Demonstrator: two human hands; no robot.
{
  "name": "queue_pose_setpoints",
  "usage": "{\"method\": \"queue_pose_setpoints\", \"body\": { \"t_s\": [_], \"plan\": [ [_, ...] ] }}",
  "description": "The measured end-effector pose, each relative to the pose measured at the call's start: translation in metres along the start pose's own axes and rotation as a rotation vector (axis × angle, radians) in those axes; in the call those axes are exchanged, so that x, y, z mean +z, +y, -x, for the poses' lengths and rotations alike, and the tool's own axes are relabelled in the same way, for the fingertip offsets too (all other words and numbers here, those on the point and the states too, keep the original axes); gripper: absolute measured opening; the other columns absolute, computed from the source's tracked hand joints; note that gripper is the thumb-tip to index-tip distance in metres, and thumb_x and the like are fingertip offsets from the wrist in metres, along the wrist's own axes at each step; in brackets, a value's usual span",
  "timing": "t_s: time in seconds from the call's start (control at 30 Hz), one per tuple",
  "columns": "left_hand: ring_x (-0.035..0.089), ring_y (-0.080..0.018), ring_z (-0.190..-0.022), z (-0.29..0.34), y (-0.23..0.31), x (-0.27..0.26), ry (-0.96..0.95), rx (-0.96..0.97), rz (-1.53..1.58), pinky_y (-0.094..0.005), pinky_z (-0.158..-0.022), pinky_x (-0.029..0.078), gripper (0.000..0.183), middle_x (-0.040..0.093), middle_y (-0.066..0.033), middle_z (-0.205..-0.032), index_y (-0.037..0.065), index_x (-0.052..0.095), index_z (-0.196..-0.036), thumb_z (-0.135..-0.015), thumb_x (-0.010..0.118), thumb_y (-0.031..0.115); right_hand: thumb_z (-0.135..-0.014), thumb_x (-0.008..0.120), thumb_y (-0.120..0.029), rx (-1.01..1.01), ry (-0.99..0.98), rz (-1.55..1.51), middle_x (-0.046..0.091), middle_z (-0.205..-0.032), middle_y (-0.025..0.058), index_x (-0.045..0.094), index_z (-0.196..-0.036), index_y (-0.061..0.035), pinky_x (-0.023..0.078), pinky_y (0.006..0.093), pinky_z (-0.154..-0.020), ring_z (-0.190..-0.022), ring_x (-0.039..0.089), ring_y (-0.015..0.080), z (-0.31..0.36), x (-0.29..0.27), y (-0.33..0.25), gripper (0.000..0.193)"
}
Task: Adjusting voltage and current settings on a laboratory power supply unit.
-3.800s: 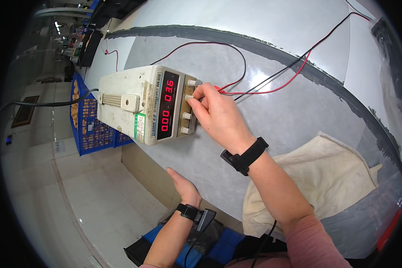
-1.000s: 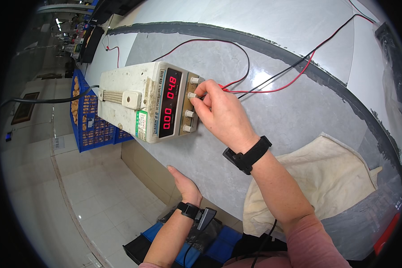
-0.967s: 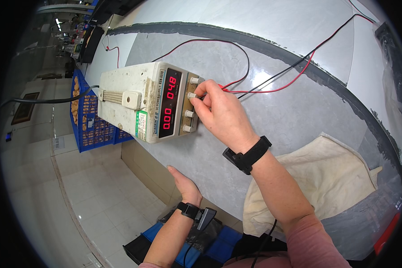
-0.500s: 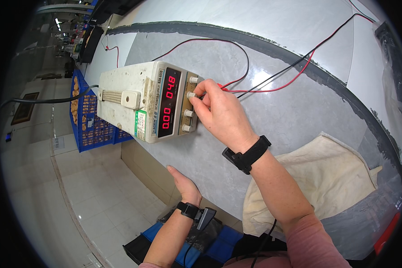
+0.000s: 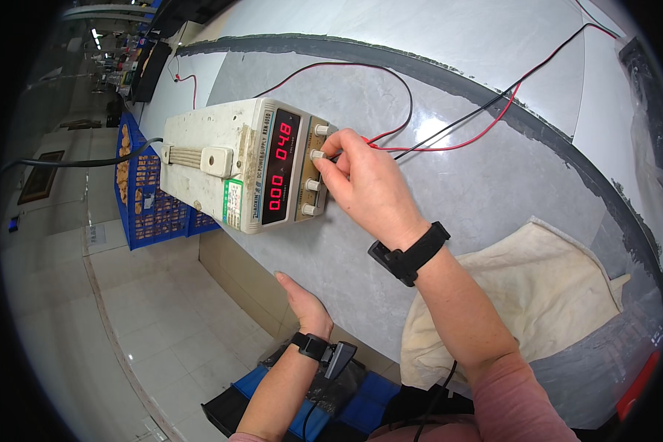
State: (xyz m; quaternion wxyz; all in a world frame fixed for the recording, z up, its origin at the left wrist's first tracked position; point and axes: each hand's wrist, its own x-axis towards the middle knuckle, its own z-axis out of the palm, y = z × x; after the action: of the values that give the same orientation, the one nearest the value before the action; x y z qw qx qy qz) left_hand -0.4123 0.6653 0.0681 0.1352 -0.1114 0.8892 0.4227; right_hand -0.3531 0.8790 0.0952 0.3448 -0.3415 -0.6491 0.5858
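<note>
Power supply [image 5: 206, 158] in a scuffed pale case — it sits by the left edge of our grey tabletop [image 5: 339, 258], red digits lit on its dark display [image 5: 281, 166]. Our right hand [image 5: 368, 188] pinches a white knob [image 5: 317, 155] on its front between thumb and forefinger. Our left hand [image 5: 306, 308] is well apart from it, by the tabletop's edge — we cannot tell whether its fingers are spread or curled. Red and black leads [image 5: 411, 103] and a cream cloth [image 5: 538, 295] lie to the right.

Power supply [image 5: 217, 132] on table [image 5: 346, 258], crate [image 5: 153, 193] to its left, cloth [image 5: 527, 295] to its right
</note>
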Motion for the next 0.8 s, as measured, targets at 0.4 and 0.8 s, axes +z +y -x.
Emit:
{"method": "queue_pose_setpoints", "body": {
  "t_s": [0.4,0.8],
  "plan": [
    [0.029,-0.0254,-0.143,0.0048,0.0053,0.0003,-0.017,0.001,0.022,-0.0334,-0.117,0.021,0.086,0.026,-0.0156,-0.158,-0.007,0.023,-0.150,-0.100,0.029,0.063,-0.094,0.060,-0.022,0.035,0.000,0.004,0.066,-0.069,0.0149,0.059,-0.090,-0.0024,0.051,0.0441,-0.059,-0.065,0.065,0.0349,-0.0002,-0.0009,-0.0020,0.020],
    [0.026,-0.0260,-0.144,-0.0002,-0.0004,-0.0007,-0.001,0.015,-0.003,-0.0334,-0.118,0.020,0.087,0.023,-0.0168,-0.159,-0.008,0.022,-0.150,-0.100,0.028,0.063,-0.093,0.061,-0.018,-0.022,0.031,0.002,0.065,-0.070,0.0156,0.059,-0.090,-0.0020,0.051,0.0439,-0.059,-0.067,0.065,0.0354,-0.0010,0.0018,0.0006,0.017]
  ]
}}
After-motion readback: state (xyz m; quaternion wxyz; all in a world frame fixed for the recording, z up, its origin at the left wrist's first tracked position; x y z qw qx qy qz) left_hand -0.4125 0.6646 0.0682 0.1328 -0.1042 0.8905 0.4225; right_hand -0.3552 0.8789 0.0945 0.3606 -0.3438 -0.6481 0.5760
